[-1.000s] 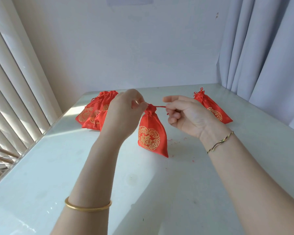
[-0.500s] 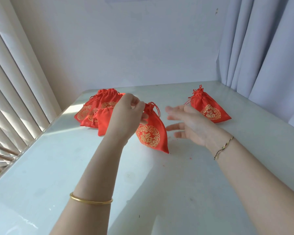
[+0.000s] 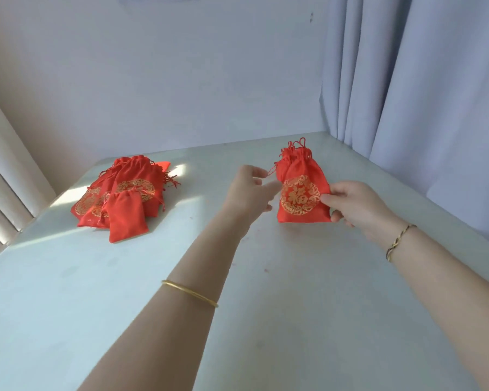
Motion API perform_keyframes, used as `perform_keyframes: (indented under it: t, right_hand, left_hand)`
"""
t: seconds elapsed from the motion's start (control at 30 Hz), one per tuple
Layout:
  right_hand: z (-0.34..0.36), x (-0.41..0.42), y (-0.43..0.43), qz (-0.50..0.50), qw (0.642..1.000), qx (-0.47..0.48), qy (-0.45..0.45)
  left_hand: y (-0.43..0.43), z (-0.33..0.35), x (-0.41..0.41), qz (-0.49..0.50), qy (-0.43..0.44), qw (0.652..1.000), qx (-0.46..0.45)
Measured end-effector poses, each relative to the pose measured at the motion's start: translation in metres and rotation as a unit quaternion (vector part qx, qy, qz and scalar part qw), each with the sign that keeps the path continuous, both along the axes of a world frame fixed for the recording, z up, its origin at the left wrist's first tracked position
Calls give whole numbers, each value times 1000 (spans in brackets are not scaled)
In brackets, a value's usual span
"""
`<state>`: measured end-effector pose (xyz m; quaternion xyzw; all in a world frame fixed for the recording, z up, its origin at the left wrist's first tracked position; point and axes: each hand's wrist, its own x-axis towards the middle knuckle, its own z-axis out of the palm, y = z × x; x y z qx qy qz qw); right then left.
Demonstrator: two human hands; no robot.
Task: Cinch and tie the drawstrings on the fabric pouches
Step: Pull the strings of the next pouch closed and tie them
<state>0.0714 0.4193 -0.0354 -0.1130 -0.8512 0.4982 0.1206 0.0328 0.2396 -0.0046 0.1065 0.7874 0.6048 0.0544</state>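
Watching the head view, I see the job move on a step. A second ago both hands were pulling the cord ends apart on a pouch at the middle of the table [image 3: 266,320]. Half a second ago the left hand alone held it while the right hung spread.

Now the tied pouch [image 3: 301,197] is over at the right of the table. My right hand [image 3: 359,206] pinches its right edge, thumb on the gold-printed face and the other fingers curled behind. My left hand [image 3: 249,193] has let go and hovers just beside the pouch's left edge, fingers loosely spread and holding nothing. A loop of drawstring [image 3: 271,170] hangs close to those fingertips, and I cannot tell whether it touches them.

A finished pouch [image 3: 294,155] sits directly behind the held one. The two overlap, so I may be misreading which gathered neck belongs to which.

I read this as the knot being done and the pouch being set down with the completed one. That would make two pouches closed. The pile of pouches [image 3: 124,193] at the left, well apart from both hands, has necks that look ungathered, so most of the work remains. The free left hand is the nearer one to fetch the next.
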Motion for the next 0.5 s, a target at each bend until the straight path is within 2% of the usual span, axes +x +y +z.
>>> perform_keyframes:
  t: [0.07,0.17,0.27,0.37,0.5]
  right_hand:
    - [2,-12,15,-5,1000,28,1]
    - [-1,-41,25,-6,996,90,18]
    - [-10,-57,22,-53,988,144,24]
    - [-15,-53,15,-98,987,119,48]
    - [-20,-51,14,-67,984,163,9]
  left_hand:
    - [16,-15,-6,-3,23,995,-98]
    - [37,-31,-15,-21,68,984,-161]
    - [50,-40,-23,-26,107,968,-226]
    - [57,-43,-32,-15,129,953,-275]
    - [63,-48,-40,-8,162,942,-294]
